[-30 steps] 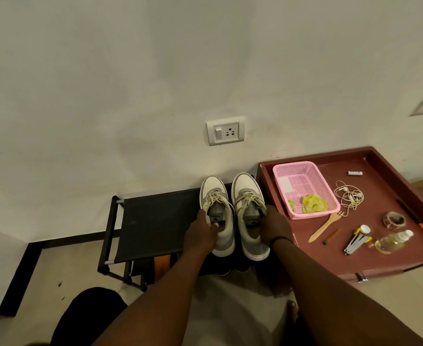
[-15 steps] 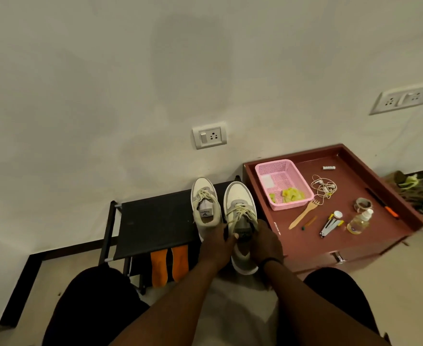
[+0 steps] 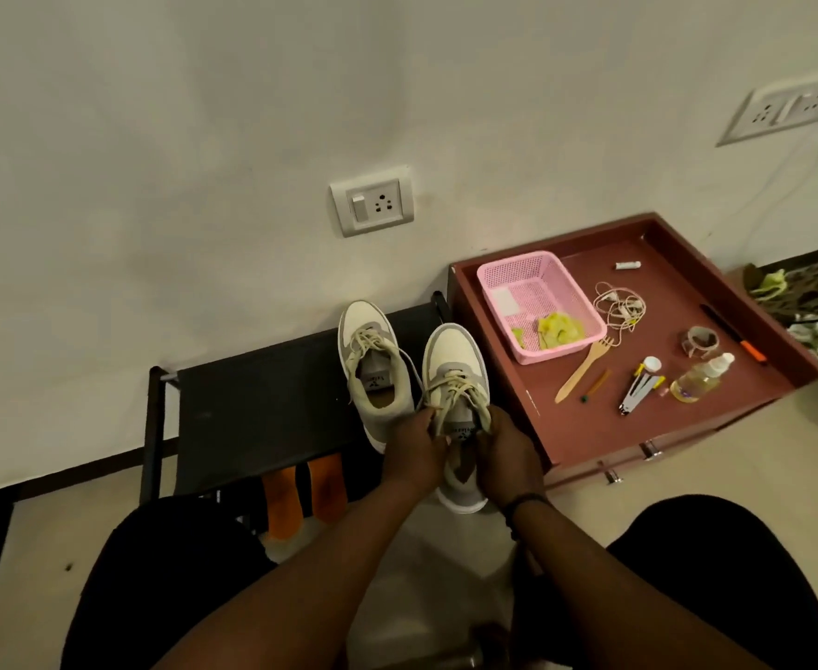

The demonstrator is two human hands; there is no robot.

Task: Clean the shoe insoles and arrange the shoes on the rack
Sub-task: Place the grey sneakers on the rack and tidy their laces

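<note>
- Left hand [image 3: 416, 456], right hand [image 3: 508, 459]: fingers curled, gripping opposite sides of cream-and-grey lace-up sneaker [image 3: 455, 374].
- Sneaker heel overhangs front edge of black fabric-topped shoe rack [image 3: 262, 408]; matching second sneaker [image 3: 373, 365] rests on rack.

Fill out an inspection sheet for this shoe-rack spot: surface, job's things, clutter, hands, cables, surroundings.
Surface: black shoe rack, dark top shelf against the wall.
Job's things: left sneaker stands on the shelf, toe to the wall; right sneaker sticks out past the front edge, held by both hands; orange insoles on the lower level.
Clutter: maroon tray holds a pink basket, wooden fork, nail clipper, clear bottle, tape roll.
Hands: left hand and right hand grip the sneaker's sides.
Cables: earphones coiled on the tray.
Surroundings: wall socket; pale floor.
</note>
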